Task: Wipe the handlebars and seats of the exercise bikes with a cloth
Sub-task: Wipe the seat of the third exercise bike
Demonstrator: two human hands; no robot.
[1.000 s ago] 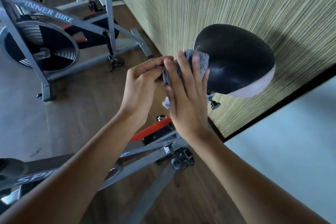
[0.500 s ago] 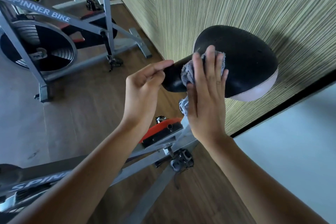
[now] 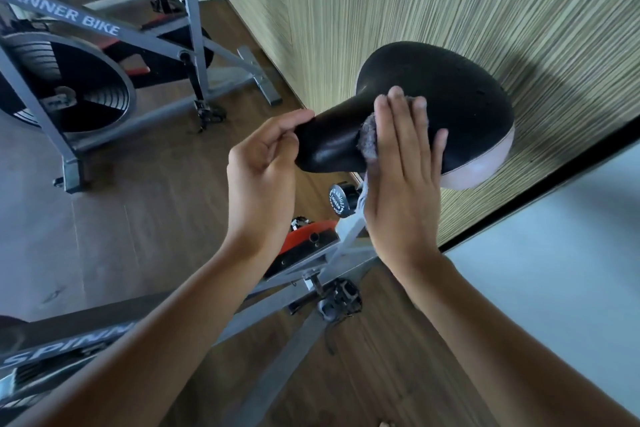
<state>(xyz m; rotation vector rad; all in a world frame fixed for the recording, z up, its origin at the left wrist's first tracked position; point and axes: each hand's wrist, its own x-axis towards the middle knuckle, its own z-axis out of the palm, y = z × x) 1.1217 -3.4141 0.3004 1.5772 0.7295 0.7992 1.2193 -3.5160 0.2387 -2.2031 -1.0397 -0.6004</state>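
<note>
Grey cloth [image 3: 367, 139] under right hand [image 3: 401, 184] slid further along seat [image 3: 450, 87] vs. earlier.

Gym room (several spinner bikes [image 3: 86, 55] on wood floor [image 3: 166, 191])

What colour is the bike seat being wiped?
The seat is black, with a pale whitish band along its rear edge, clearest in the head view.

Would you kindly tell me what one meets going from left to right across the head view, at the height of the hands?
The second bike's flywheel → left hand → cloth → right hand → seat's wide rear → striped wall.
</note>
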